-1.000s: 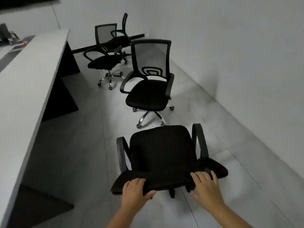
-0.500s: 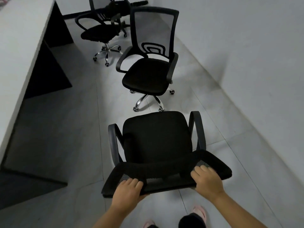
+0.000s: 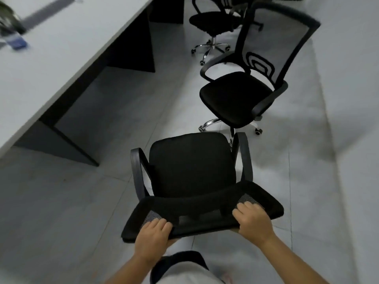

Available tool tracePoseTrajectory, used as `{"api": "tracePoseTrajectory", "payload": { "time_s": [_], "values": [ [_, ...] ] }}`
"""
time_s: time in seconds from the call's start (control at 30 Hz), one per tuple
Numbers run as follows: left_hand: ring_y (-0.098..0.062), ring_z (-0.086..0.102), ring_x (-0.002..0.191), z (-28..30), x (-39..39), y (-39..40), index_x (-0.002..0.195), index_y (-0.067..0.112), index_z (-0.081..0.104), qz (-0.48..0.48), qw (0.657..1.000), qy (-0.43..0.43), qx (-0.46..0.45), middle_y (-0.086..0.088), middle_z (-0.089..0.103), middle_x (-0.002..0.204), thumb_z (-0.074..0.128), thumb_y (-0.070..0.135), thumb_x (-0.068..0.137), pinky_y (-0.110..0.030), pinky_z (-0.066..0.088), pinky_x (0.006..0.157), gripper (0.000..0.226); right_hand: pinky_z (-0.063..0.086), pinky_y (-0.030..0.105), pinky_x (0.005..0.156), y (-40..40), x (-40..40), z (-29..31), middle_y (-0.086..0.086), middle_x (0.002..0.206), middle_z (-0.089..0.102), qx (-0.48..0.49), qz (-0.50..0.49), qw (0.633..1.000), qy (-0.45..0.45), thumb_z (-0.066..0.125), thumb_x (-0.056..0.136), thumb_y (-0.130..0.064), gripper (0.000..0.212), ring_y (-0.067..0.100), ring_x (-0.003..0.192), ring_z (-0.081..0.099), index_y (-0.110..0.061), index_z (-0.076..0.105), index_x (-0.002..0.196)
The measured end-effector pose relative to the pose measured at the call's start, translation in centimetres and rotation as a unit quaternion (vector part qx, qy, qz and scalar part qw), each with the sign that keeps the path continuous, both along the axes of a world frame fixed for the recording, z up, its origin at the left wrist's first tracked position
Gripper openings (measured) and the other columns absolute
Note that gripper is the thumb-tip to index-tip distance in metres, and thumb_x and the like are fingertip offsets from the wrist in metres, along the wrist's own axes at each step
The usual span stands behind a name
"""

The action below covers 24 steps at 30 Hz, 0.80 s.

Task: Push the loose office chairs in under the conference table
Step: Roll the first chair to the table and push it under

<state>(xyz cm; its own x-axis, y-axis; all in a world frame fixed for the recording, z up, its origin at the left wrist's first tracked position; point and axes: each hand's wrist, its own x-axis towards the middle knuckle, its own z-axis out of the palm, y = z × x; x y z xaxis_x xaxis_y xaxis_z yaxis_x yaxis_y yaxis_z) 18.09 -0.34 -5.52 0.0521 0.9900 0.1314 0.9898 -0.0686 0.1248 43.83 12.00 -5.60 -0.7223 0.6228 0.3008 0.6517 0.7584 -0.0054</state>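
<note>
A black mesh office chair stands right in front of me, its seat facing away. My left hand grips the top edge of its backrest near the left corner, and my right hand grips the same edge near the right corner. The white conference table runs along the left, with dark panel legs and open floor beneath its edge. A second black chair stands just beyond the first, and a third chair is farther back.
A grey wall closes the right side, leaving a narrow tiled aisle. A blurred blue-and-white item lies on the tabletop. A dark table leg panel divides the bays under the table. My legs show at the bottom.
Both hands have gone from resting on the backrest top to gripping it. The view has swung left and down, so the table and the bay under it fill more of the left.
</note>
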Motion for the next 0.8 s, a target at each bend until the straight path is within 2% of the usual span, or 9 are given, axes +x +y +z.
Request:
{"api": "tracePoseTrajectory", "payload": {
  "time_s": [0.1, 0.17, 0.23, 0.33, 0.43, 0.57, 0.67, 0.73, 0.8],
  "values": [
    [-0.011, 0.055, 0.048, -0.3, 4.0, 0.0, 0.057, 0.022, 0.059, 0.034, 0.999, -0.012, 0.0, 0.008, 0.058, 0.053, 0.037, 0.054, 0.081, -0.018, 0.034, 0.057, 0.045, 0.043, 0.019, 0.043, 3.2, 2.4, 0.2, 0.0, 0.053, 0.058, 0.001, 0.058, 0.998, -0.022, 0.083, 0.041, -0.048, 0.042, 0.016, 0.046, 0.053, -0.016, 0.06, 0.054],
    [-0.01, 0.054, 0.047, -0.2, 5.8, 0.5, 0.061, 0.023, 0.058, 0.058, 0.998, -0.012, 0.01, 0.008, 0.059, 0.053, 0.035, 0.054, 0.083, -0.015, 0.038, 0.054, 0.045, 0.042, 0.02, 0.043, 5.3, 3.3, 0.0, 0.0, 0.054, 0.058, 0.011, 0.088, 0.996, -0.016, 0.078, 0.047, -0.048, 0.038, 0.016, 0.047, 0.053, -0.016, 0.06, 0.055],
    [-0.01, 0.051, 0.051, -0.2, 6.8, 1.4, 0.07, 0.024, 0.048, 0.067, 0.997, -0.002, 0.031, 0.007, 0.058, 0.052, 0.044, 0.05, 0.073, -0.016, 0.034, 0.058, 0.027, 0.04, 0.019, 0.044, 7.0, 3.8, -0.2, -0.001, 0.054, 0.057, 0.009, 0.111, 0.994, -0.003, 0.062, 0.062, -0.05, 0.034, 0.016, 0.047, 0.052, -0.017, 0.059, 0.054],
    [-0.01, 0.044, 0.056, -1.0, 6.9, 2.5, 0.074, 0.023, 0.039, 0.084, 0.994, 0.031, 0.066, 0.007, 0.056, 0.053, 0.047, 0.047, 0.069, -0.023, 0.029, 0.062, 0.025, 0.037, 0.019, 0.046, 9.1, 3.5, -0.3, -0.003, 0.053, 0.057, -0.007, 0.131, 0.991, 0.003, 0.046, 0.065, -0.051, 0.037, 0.015, 0.047, 0.051, -0.019, 0.058, 0.053],
    [-0.009, 0.044, 0.059, -1.4, 6.9, 3.9, 0.075, 0.023, 0.04, 0.101, 0.991, 0.041, 0.075, 0.007, 0.058, 0.053, 0.05, 0.045, 0.067, -0.023, 0.031, 0.062, 0.025, 0.025, 0.021, 0.056, 11.1, 3.2, -0.8, -0.005, 0.054, 0.056, -0.018, 0.147, 0.989, 0.003, 0.047, 0.062, -0.053, 0.035, 0.014, 0.053, 0.047, -0.021, 0.057, 0.054],
    [-0.011, 0.038, 0.062, -1.3, 7.5, 5.5, 0.075, 0.022, 0.041, 0.122, 0.987, 0.049, 0.089, 0.006, 0.059, 0.054, 0.049, 0.045, 0.067, -0.022, 0.03, 0.061, 0.026, 0.027, 0.019, 0.053, 13.9, 2.7, -0.6, -0.006, 0.056, 0.056, -0.025, 0.168, 0.985, -0.016, 0.046, 0.06, -0.052, 0.032, 0.012, 0.062, 0.036, -0.023, 0.057, 0.054],
    [-0.011, 0.034, 0.064, -1.5, 8.3, 7.2, 0.075, 0.022, 0.039, 0.147, 0.983, 0.062, 0.095, 0.007, 0.059, 0.053, 0.047, 0.044, 0.073, -0.023, 0.029, 0.06, 0.024, 0.022, 0.025, 0.056, 16.6, 2.9, -0.5, -0.004, 0.054, 0.055, -0.021, 0.201, 0.979, -0.008, 0.061, 0.055, -0.046, 0.026, 0.014, 0.063, 0.033, -0.021, 0.056, 0.053],
    [-0.01, 0.037, 0.062, -1.5, 9.3, 8.6, 0.074, 0.022, 0.039, 0.169, 0.98, 0.052, 0.096, 0.007, 0.058, 0.053, 0.035, 0.047, 0.088, -0.022, 0.029, 0.06, 0.028, 0.021, 0.025, 0.056, 18.7, 3.1, -0.6, -0.003, 0.053, 0.054, -0.024, 0.219, 0.975, -0.017, 0.074, 0.044, -0.04, 0.029, 0.015, 0.063, 0.032, -0.02, 0.055, 0.053],
    [-0.01, 0.044, 0.056, -1.3, 10.4, 10.0, 0.074, 0.022, 0.04, 0.194, 0.976, 0.041, 0.086, 0.008, 0.057, 0.053, 0.022, 0.052, 0.092, -0.022, 0.03, 0.059, 0.039, 0.021, 0.025, 0.056, 20.8, 3.3, -0.5, -0.003, 0.053, 0.053, -0.026, 0.237, 0.971, -0.026, 0.075, 0.046, -0.04, 0.03, 0.015, 0.063, 0.031, -0.02, 0.055, 0.053]
  ]
}}
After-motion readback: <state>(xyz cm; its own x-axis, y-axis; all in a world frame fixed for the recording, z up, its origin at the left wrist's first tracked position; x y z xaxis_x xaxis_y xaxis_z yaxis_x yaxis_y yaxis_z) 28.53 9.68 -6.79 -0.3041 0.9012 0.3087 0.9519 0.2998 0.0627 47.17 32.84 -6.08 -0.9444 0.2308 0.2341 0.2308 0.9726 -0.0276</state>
